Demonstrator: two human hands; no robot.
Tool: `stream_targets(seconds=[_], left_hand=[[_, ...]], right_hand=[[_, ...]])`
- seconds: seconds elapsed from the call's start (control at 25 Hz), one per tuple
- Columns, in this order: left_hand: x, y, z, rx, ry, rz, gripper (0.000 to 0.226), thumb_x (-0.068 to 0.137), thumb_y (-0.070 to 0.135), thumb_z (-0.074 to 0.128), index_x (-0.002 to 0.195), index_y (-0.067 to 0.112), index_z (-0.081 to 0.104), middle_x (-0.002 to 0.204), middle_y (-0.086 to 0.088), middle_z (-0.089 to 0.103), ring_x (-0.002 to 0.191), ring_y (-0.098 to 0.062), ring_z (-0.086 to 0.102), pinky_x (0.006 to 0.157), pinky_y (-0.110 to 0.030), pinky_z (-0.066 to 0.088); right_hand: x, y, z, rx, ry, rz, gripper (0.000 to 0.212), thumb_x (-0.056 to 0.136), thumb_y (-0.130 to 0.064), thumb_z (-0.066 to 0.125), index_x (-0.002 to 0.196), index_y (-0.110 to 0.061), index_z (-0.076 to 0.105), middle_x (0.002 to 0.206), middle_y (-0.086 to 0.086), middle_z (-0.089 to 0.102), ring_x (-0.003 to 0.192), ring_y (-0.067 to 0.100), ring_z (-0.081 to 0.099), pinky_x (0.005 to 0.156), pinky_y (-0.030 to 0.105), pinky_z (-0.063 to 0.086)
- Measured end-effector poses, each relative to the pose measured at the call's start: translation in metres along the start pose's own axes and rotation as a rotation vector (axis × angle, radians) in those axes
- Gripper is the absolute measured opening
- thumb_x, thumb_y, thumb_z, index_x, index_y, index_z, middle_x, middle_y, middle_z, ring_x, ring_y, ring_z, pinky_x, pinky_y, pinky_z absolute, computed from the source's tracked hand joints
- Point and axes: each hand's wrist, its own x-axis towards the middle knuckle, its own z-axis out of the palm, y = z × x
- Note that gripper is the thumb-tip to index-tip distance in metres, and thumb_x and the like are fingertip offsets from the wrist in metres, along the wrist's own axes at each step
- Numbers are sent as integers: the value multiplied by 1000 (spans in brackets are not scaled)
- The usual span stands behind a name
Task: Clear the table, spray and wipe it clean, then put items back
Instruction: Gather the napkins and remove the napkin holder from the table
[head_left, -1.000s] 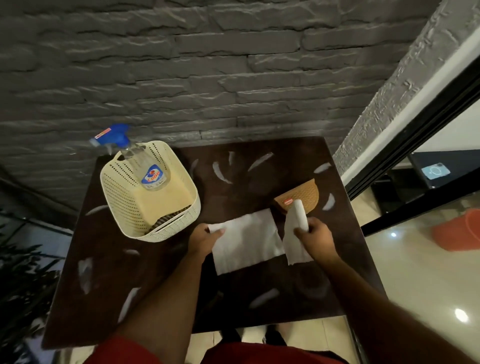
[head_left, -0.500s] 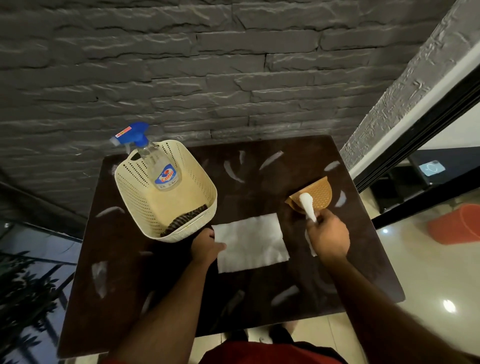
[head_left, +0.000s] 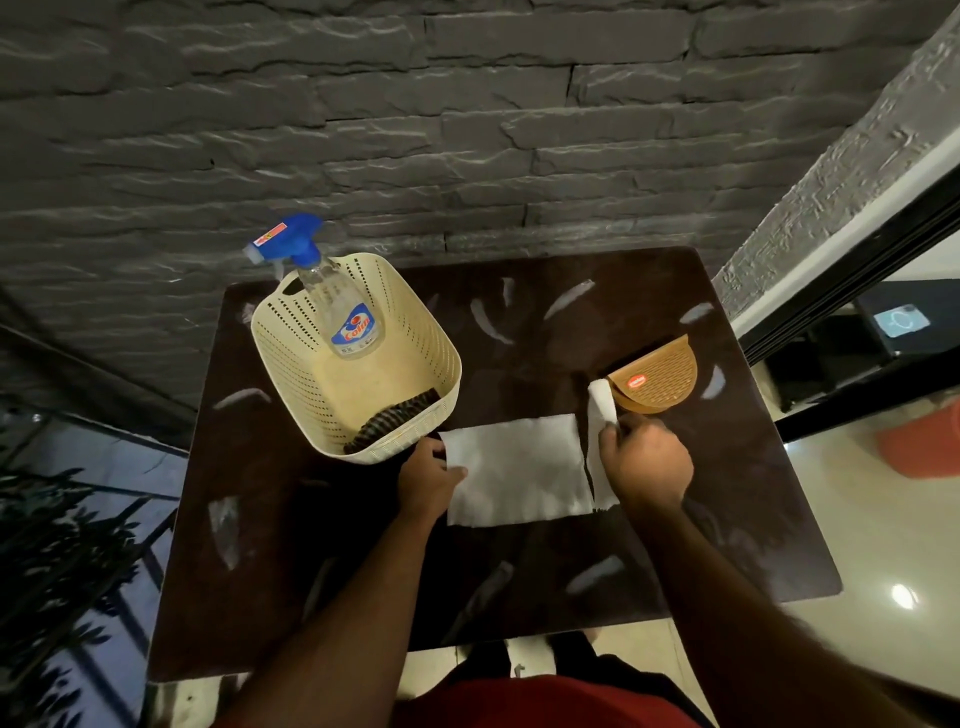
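left hand (head_left: 434, 472): pinches the flat tissue (head_left: 517, 470) onto the tabletop (head_left: 649, 561); anchoring it
right hand (head_left: 645, 464): grip closed round second tissue (head_left: 601, 410); likely for wiping

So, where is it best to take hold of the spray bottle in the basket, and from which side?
Grip the spray bottle by its narrow neck just under the blue trigger head, coming from above. It leans against the far rim of the cream basket, so only the head and neck stand clear; the basket walls surround its body.
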Motion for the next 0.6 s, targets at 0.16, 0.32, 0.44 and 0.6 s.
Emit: stream_targets(seconds=[0.16, 0.32, 0.44, 0.6], left_hand=[[-3, -4, -4, -73, -4, -21, 41, 75, 10, 78, 111, 8, 58, 100, -10, 69, 93, -26, 66, 84, -44, 55], [-6, -9, -2, -102, -23, -41, 43, 74, 10, 79, 110, 14, 56, 95, -4, 66, 88, -21, 66, 78, -42, 57], [-6, -12, -3, -94, -25, -37, 43, 75, 8, 78, 109, 16, 53, 93, -3, 66, 88, -22, 66, 78, -41, 57], [-5, -14, -4, -58, -12, -17, 40, 75, 8, 78, 102, 17, 51, 93, -3, 64, 88, -22, 65, 79, -41, 56]], right_hand=[[-11, -19, 24, -35, -95, -170, 30, 91, -38, 50, 105, -18, 68, 98, 4, 68, 79, 23, 65, 61, 34, 54], [-33, -44, 66, 8, -271, -169, 31, 91, -34, 51, 115, -18, 62, 108, 6, 70, 93, 27, 67, 73, 34, 53], [-32, -44, 79, -2, -305, -171, 31, 91, -36, 52, 114, -18, 61, 109, 6, 70, 96, 27, 67, 76, 34, 52], [-32, -46, 82, -8, -230, -189, 27, 90, -34, 53, 110, -17, 62, 103, 5, 71, 88, 26, 68, 67, 31, 51]])
